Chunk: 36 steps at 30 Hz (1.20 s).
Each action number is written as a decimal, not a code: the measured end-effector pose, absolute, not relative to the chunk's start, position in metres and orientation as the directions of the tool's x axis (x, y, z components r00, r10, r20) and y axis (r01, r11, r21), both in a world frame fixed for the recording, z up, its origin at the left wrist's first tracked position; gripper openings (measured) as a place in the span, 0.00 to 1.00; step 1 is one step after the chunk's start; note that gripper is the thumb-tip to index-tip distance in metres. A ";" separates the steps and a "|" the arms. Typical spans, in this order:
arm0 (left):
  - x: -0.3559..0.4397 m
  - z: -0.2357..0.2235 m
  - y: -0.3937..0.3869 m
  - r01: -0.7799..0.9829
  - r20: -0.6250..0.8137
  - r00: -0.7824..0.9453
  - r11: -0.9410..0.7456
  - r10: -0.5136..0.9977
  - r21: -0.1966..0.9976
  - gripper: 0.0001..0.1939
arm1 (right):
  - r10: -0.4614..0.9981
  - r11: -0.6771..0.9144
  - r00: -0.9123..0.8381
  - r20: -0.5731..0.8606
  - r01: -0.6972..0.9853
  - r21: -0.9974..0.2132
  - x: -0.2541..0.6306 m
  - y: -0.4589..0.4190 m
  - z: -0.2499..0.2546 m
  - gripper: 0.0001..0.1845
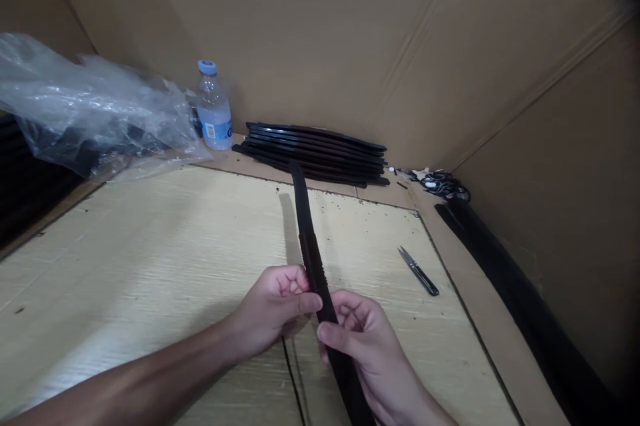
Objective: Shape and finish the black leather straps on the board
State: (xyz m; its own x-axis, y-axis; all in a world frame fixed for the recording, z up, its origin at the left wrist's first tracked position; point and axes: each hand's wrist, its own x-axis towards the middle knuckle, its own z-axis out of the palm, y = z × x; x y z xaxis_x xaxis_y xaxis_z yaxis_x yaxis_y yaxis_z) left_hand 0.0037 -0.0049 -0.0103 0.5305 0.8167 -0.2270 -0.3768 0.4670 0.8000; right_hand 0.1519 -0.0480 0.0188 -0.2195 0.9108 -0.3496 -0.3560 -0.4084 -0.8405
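A long black strip (311,246) runs from the bottom edge of the view up toward the back of the table, with a stretch of ridged edges near its middle. My left hand (280,299) pinches it just below that stretch, thumb on top. Slightly nearer to me, my right hand (360,339) grips the same strip, its thumb across the upper face and its fingers underneath. Under my left hand a thin black cord (291,373) hangs down to the bottom edge. Thread snips (419,271) lie on the tabletop to the right, apart from both hands.
Several black strips (315,153) are stacked against the cardboard wall (320,33). A water bottle (215,109) and a clear plastic bag (110,106) stand back left. More black strips (520,299) lie along the right edge, by tangled cords (443,185). The pale tabletop (150,246) bears small crumbs.
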 end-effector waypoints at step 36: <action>0.008 -0.012 -0.008 -0.381 -0.195 0.568 0.466 0.799 0.799 0.13 | 0.898 -0.437 -0.172 -0.405 -0.234 -0.869 0.157 -0.043 0.019 0.18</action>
